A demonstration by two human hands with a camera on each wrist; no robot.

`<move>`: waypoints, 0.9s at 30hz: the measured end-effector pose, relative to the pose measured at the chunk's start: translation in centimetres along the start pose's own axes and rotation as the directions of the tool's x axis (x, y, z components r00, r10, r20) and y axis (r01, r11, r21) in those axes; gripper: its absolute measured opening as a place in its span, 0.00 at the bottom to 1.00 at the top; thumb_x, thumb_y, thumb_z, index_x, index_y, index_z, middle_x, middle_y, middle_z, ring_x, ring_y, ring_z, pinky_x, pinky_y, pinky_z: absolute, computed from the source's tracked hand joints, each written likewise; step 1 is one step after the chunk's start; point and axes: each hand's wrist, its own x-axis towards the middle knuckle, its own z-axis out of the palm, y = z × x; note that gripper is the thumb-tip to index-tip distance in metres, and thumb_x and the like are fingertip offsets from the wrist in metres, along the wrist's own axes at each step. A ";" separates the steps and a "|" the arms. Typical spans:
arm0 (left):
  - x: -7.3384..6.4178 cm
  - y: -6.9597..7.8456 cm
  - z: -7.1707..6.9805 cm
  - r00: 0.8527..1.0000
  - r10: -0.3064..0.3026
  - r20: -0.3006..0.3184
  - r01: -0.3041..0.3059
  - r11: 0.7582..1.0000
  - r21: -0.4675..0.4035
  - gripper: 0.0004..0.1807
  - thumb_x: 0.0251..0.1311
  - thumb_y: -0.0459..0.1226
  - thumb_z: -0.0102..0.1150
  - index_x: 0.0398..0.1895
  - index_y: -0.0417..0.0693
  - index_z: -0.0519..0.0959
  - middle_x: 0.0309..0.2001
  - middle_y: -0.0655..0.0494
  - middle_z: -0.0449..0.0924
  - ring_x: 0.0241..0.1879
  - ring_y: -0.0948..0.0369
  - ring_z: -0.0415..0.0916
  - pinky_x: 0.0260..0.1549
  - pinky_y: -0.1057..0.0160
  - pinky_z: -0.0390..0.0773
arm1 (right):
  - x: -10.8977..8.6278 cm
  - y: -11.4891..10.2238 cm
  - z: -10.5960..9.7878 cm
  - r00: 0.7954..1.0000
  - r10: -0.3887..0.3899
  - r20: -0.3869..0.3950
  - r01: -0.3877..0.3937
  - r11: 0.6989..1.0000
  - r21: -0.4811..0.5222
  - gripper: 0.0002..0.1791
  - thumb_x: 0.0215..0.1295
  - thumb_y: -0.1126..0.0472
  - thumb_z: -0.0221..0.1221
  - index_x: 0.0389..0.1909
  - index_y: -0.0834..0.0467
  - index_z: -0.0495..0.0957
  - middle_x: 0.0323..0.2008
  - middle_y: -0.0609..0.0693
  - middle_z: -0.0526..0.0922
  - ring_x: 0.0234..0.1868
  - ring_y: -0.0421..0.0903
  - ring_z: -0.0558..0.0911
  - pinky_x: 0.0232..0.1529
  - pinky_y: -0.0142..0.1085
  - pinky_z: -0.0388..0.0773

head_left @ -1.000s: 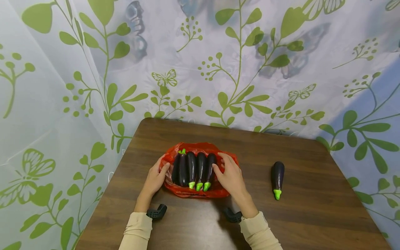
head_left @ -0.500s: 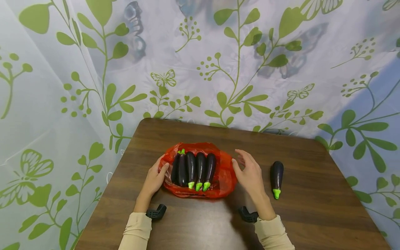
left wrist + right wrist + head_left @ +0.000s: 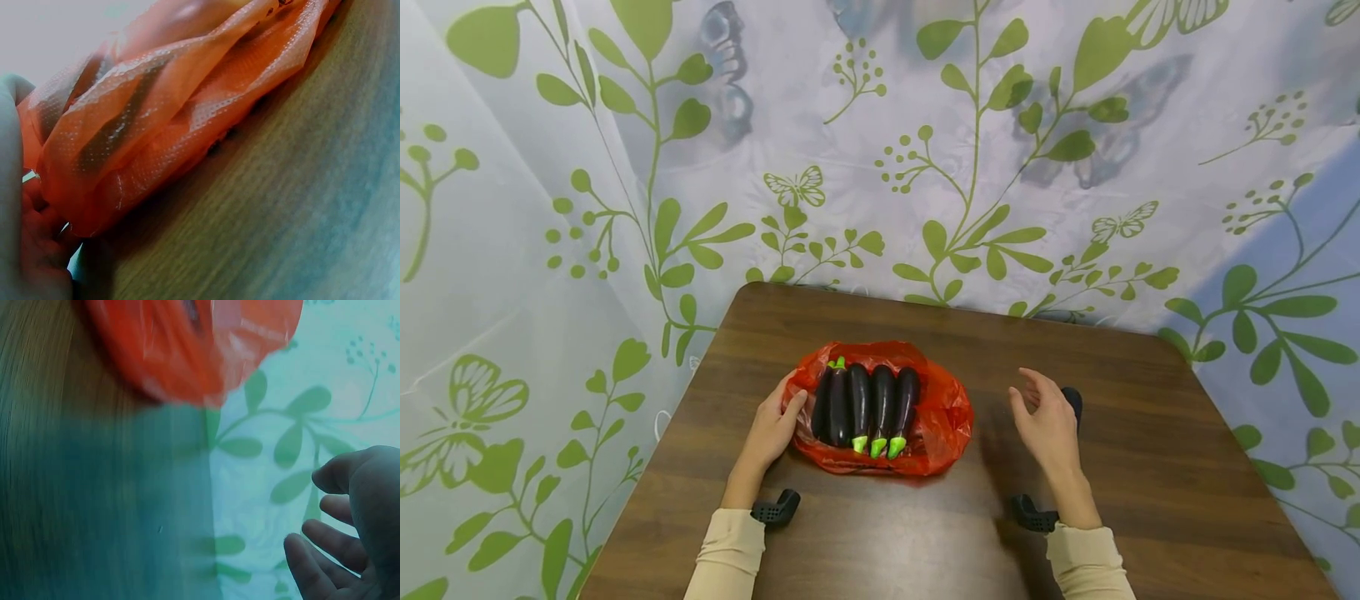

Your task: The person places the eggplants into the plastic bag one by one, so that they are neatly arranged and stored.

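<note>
A red plastic bag (image 3: pixel 953 421) lies spread on the table, and several dark purple eggplants (image 3: pixel 860 404) with green stems rest side by side in it. At its left rim my left hand (image 3: pixel 772 427) grips the plastic, thumb over the inner side. The left wrist view shows fingers (image 3: pixel 45 240) behind the crumpled bag (image 3: pixel 140 134). To the right of the bag, my right hand (image 3: pixel 1049 427) is in the air with relaxed fingers and holds nothing. It overlaps a single eggplant (image 3: pixel 1075 404), hiding most of it. The right hand (image 3: pixel 350 531) also appears empty in the right wrist view.
Everything lies on a brown wooden table (image 3: pixel 895 533). A white curtain (image 3: pixel 865 167) with green leaves and butterflies hangs behind it and along the left side. Black wrist mounts (image 3: pixel 777 508) sit on both wrists.
My right hand has left the bag's right side and moved right to the lone eggplant. The bag's right side is now uncovered. My left hand stays at the left rim.
</note>
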 end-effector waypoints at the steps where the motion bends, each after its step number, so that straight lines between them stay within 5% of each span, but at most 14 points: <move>1: 0.0 0.0 0.0 1.000 0.004 -0.002 -0.004 1.000 0.002 0.30 0.78 0.50 0.51 0.77 0.48 0.66 0.71 0.40 0.72 0.69 0.42 0.71 0.71 0.38 0.65 | 0.0 0.4 -0.1 1.000 0.015 0.005 -0.015 1.000 -0.003 0.22 0.69 0.62 0.65 0.63 0.63 0.78 0.56 0.67 0.82 0.50 0.65 0.86 0.51 0.59 0.82; 11: 0.0 0.0 0.0 1.000 0.005 -0.007 -0.005 1.000 0.004 0.29 0.77 0.49 0.52 0.76 0.50 0.67 0.70 0.41 0.73 0.69 0.42 0.72 0.70 0.38 0.66 | -0.4 3.6 -0.6 0.993 0.111 0.034 -0.110 0.993 -0.032 0.23 0.72 0.60 0.61 0.65 0.63 0.75 0.66 0.68 0.75 0.57 0.69 0.78 0.56 0.62 0.76; 19: 0.0 0.1 0.0 1.000 0.011 -0.008 -0.011 1.000 0.002 0.29 0.77 0.48 0.52 0.77 0.49 0.66 0.71 0.41 0.73 0.70 0.42 0.71 0.70 0.38 0.66 | -0.8 5.3 -0.8 0.976 0.210 0.052 -0.206 0.976 -0.068 0.26 0.74 0.59 0.58 0.69 0.63 0.71 0.71 0.69 0.68 0.69 0.73 0.65 0.68 0.67 0.62; 27: 0.1 0.0 -0.1 1.000 0.016 -0.004 -0.016 1.000 0.006 0.29 0.78 0.47 0.51 0.77 0.48 0.66 0.71 0.41 0.72 0.70 0.42 0.71 0.70 0.37 0.66 | -0.8 6.5 -1.3 0.954 0.299 0.016 -0.296 0.951 -0.089 0.29 0.74 0.59 0.56 0.72 0.63 0.68 0.71 0.71 0.66 0.69 0.73 0.63 0.67 0.67 0.62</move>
